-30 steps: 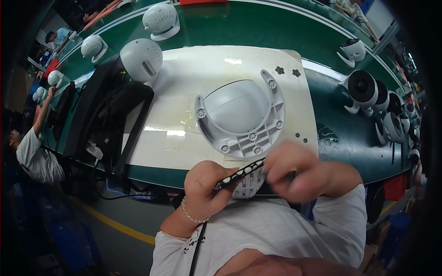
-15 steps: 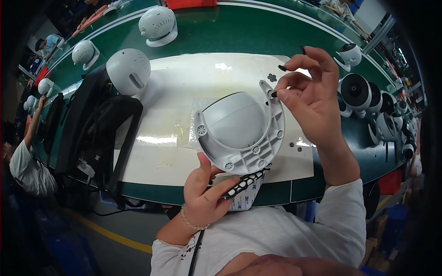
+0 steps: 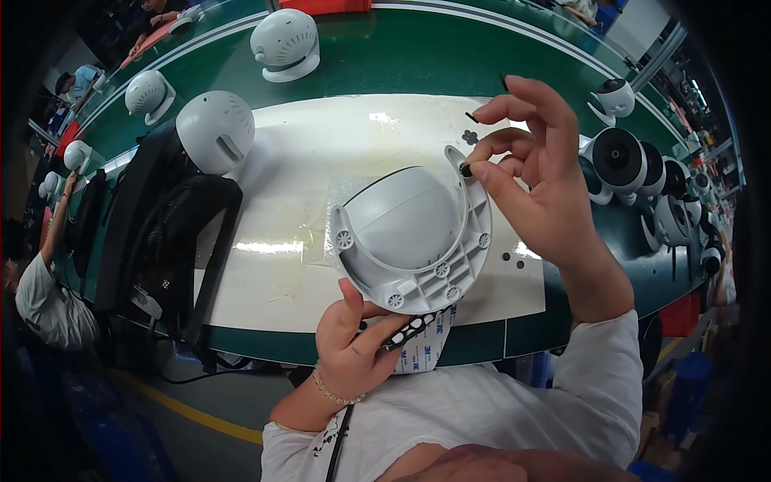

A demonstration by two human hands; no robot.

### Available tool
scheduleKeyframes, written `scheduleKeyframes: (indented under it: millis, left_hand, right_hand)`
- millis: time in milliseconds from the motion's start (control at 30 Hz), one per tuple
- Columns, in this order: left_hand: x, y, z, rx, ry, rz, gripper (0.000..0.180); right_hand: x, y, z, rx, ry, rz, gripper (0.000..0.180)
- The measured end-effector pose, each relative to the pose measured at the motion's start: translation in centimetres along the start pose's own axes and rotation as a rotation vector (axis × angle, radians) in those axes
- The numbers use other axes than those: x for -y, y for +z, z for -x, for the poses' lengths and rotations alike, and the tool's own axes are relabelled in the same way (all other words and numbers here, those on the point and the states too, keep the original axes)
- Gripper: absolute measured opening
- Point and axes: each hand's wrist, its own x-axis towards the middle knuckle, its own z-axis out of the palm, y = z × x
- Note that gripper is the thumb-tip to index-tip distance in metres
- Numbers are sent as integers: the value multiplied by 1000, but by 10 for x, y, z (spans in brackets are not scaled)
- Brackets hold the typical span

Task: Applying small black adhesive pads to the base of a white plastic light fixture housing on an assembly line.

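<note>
A white rounded camera housing (image 3: 408, 217) rests with its curved, ribbed base turned up toward me, showing several round spoked bosses. My left hand (image 3: 352, 337) is below its near edge, thumb raised beside the rim. Its fingers are closed on a sheet of black adhesive pads (image 3: 411, 331), with white gaps and a printed backing hanging below. At the far tip of the base's right arm, my right hand (image 3: 540, 173) pinches a small black round pad (image 3: 466, 169) between thumb and index finger. Its other fingers are curled up, with dark nails.
Two small black discs (image 3: 514, 261) and a dark flower-shaped mark (image 3: 471, 137) are on the white mat (image 3: 281, 201). Left of it stand a black bag (image 3: 165, 217) and a white camera unit (image 3: 215, 132). More camera units (image 3: 618, 157) crowd the right. Another worker (image 3: 52, 277) is at far left.
The housing and my right hand have shifted slightly left and nearer together. My right fingertips stay at the arm's tip, and my left hand keeps its hold on the sheet.
</note>
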Motion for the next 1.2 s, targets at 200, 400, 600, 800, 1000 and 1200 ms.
scheduleKeyframes:
  millis: [200,400,600,800,1000,1200]
  left_hand:
    - [-1,4,0,-41,1,38,40]
    - [0,3,0,-53,-14,35,37]
    - [-2,5,-1,-69,-15,35,34]
    - [-2,5,-3,-88,-27,42,30]
    - [-7,7,-4,-113,2,3,28]
    - [-6,7,-5,-153,-36,15,27]
  right_hand:
    - [0,4,6,39,-432,491,59]
    - [24,-1,11,262,-336,540,52]
    - [-7,-9,43,15,-225,176,55]
    - [-14,0,56,44,31,48,45]
    - [-15,-1,67,2,-27,382,44]
    - [5,-3,72,106,-399,832,40]
